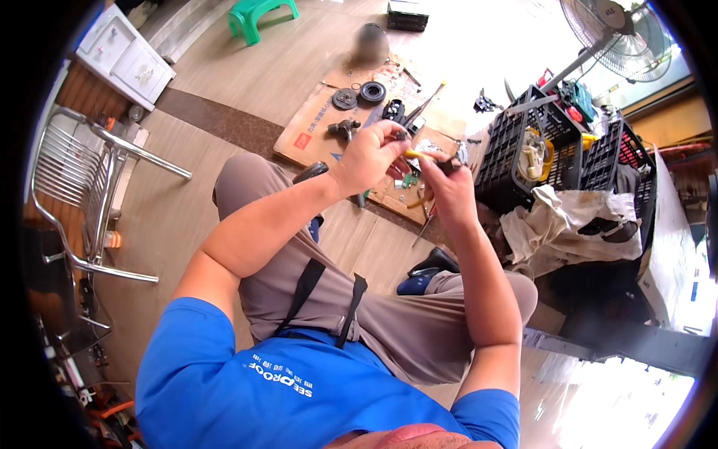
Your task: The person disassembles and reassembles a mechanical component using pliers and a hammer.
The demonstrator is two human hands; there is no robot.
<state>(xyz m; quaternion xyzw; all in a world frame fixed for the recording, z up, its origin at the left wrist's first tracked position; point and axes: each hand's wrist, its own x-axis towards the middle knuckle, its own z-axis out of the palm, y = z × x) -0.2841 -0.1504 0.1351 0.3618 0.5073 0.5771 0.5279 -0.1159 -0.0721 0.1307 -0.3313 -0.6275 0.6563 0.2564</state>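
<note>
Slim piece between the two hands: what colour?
The slim piece is yellow; best seen in the head view.

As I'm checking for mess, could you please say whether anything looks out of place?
A crumpled pale cloth droops beside the black crates, looking untidy; loose parts lie scattered over the cardboard.

Bright light floods from your right, bleaching the floor [479, 37]; a small patch [371, 46] ahead looks blurred, and your view curves, blackening at its rim.
</note>
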